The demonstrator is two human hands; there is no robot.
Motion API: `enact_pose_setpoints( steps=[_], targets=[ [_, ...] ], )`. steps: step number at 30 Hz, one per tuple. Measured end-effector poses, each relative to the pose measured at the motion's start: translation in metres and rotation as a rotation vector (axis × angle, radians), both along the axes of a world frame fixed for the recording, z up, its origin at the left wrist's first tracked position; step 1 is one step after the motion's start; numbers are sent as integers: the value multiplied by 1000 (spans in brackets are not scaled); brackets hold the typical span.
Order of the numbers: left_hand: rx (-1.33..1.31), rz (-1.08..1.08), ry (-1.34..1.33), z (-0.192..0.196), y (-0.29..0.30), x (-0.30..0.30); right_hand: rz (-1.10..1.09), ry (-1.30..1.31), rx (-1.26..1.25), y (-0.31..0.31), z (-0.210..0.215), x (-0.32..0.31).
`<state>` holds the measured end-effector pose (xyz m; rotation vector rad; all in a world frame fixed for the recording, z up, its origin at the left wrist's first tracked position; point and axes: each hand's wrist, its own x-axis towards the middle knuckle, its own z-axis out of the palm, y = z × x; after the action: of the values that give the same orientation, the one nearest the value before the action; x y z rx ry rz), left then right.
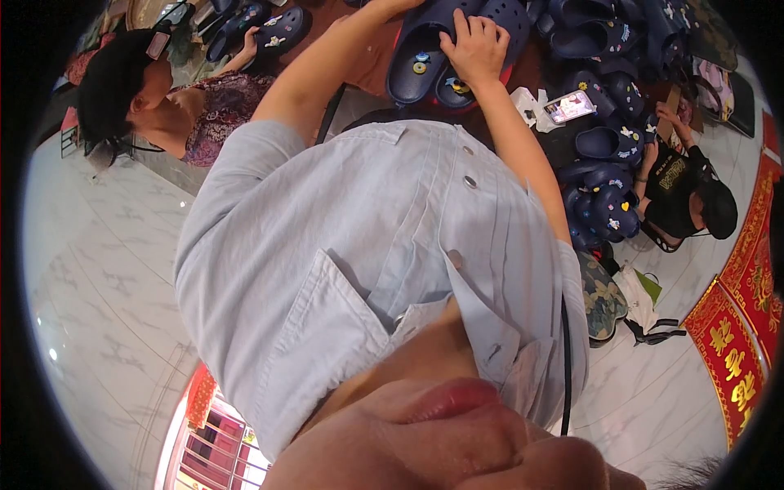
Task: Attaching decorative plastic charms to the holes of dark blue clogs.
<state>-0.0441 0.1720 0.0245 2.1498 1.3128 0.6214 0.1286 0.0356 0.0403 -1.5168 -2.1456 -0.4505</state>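
Note:
A pair of navy blue foam clogs lies before me at the top of the head view. The left clog [402, 75] carries small colourful charms [420, 64], one like a yellow-green ring. My right hand [476, 51] lies on the right clog [508, 18] with its fingers spread across the navy foam. More charms show on the part below that hand. At the upper edge, my left hand [402, 3] reaches toward the far end of the left clog. The frame cuts it off, so its fingers are hidden.
Many navy clogs with charms [608, 143] are piled to my right, beside a lit phone [570, 106] and crumpled white plastic [527, 106]. A person in a black cap [114, 86] at left handles a clog [279, 31]. Another person in black [682, 184] works at right.

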Motion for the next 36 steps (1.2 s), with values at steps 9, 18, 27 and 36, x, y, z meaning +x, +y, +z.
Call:
enact_pose_setpoints(
  steps=[9,18,27,36],
  targets=[
    [181,129,-261,52,-144,-38,115,546,-40,-8,16,34],
    [303,-154,196,19,-186,-33,72,382,82,-45,8,46],
    [335,-163,354,9,-187,-24,132,-32,-198,-74,0,36],
    [284,-240,340,15,-185,-27,146,293,-215,-76,20,47]
  ],
)
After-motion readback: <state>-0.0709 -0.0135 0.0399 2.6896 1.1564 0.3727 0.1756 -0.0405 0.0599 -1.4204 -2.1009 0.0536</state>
